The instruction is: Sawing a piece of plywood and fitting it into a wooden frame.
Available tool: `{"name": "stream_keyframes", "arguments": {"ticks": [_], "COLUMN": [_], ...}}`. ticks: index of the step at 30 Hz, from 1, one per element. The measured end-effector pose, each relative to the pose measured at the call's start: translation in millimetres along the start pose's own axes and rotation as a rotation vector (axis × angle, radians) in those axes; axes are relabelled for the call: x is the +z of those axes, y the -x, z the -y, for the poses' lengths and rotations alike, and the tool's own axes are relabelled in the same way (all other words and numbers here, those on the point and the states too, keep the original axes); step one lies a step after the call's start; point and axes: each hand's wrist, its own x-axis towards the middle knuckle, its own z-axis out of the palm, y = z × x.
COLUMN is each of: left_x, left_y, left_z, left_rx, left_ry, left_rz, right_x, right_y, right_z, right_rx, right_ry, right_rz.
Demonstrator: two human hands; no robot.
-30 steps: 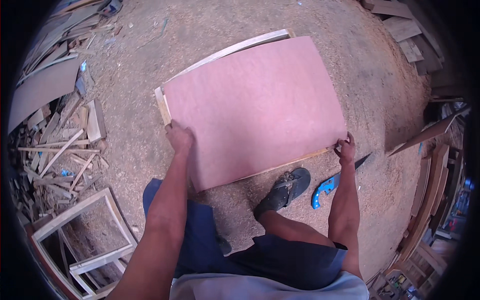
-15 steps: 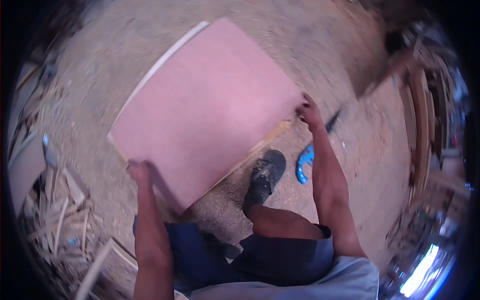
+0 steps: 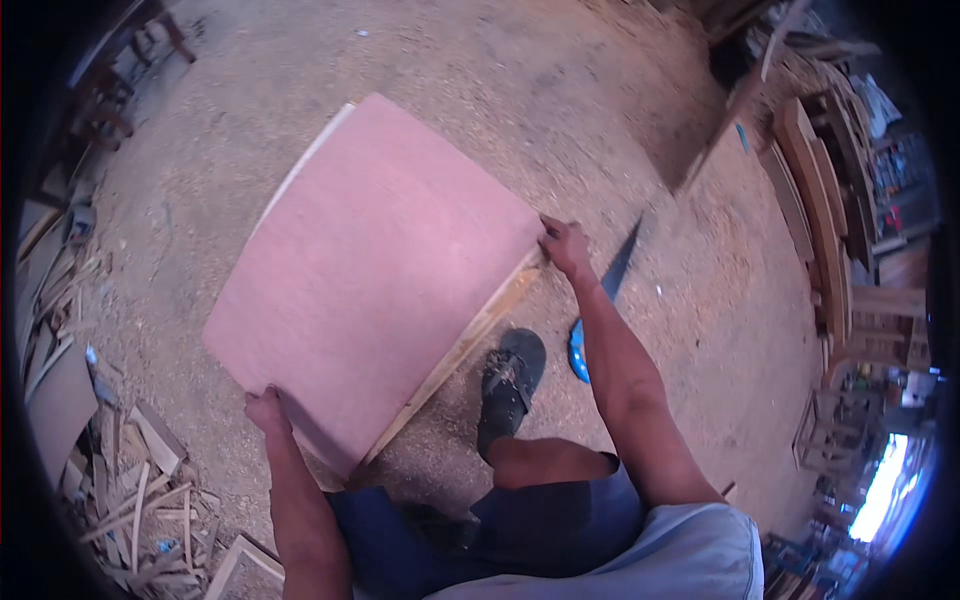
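Both hands (image 3: 268,410) (image 3: 566,243) grip pink board (image 3: 370,270) — tilted

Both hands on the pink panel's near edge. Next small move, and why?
Probably lift the near edge slightly. The left hand and right hand grip opposite corners of the pink panel, which lies over a pale wooden frame close to the sandalled foot.

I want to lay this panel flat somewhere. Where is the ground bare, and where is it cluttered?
Bare sawdust ground lies beyond the pink panel, and more between the handsaw and the stacked boards. The wood scraps beside the left hand crowd that side.
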Motion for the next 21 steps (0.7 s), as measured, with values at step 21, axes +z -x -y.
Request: {"name": "stream_keyframes", "arguments": {"ticks": [21], "left_x": [-27], "left_y": [-25], "left_z": [53], "left_rx": [0.106], "left_ry": [0.306], "left_rz": [0.099], "right_x": [15], "right_y": [28], "right_z": [8], "right_rx": [-0.055], "right_ry": [-0.008], "right_rz": [-0.099]}}
